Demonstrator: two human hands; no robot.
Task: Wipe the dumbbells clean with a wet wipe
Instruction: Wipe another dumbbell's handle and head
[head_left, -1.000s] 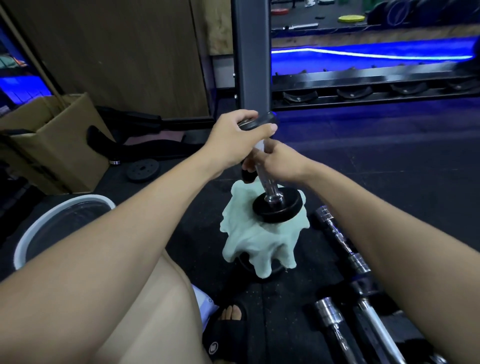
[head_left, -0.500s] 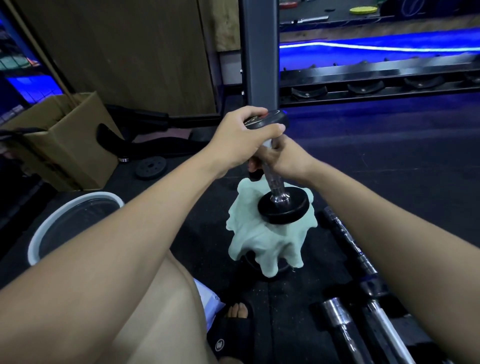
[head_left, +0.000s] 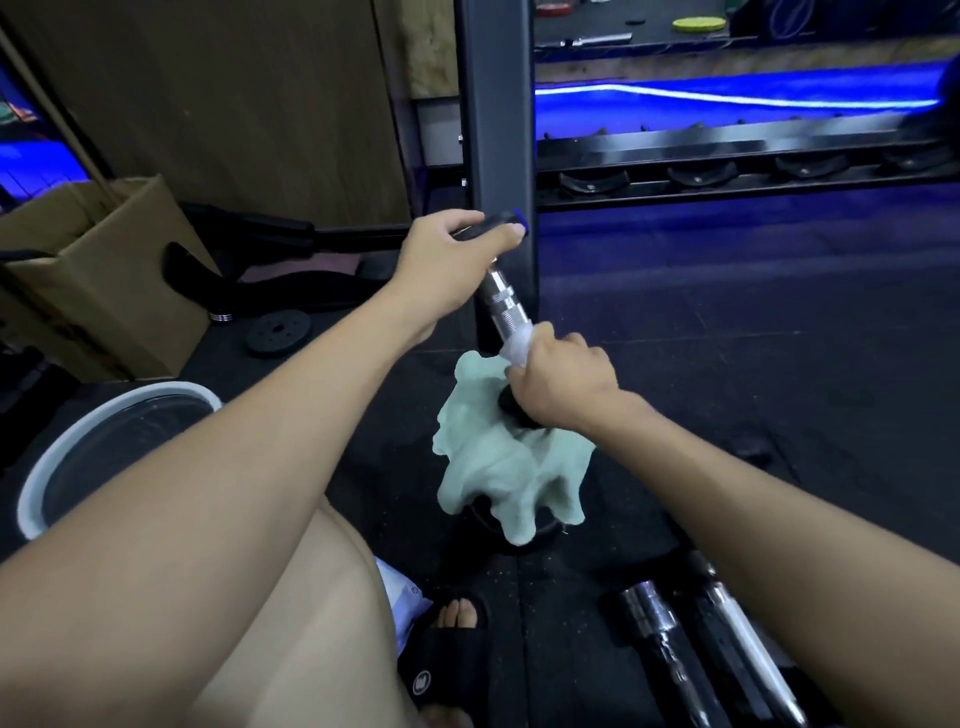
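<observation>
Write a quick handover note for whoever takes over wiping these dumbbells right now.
Left hand grips the top plate of the dumbbell, held tilted.
Right hand holds the wipe round the lower handle, near the bottom plate.
Green cloth is draped below it.
Done: upper handle looks bare and shiny, probably wiped.
Left: the handle's lower end, likely both plates, then the bars lying on the floor at right.

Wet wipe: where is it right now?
Head view, centre: the wipe is wrapped round the lower dumbbell handle in the right hand, just above the green cloth; the left hand holds the top plate.
</observation>
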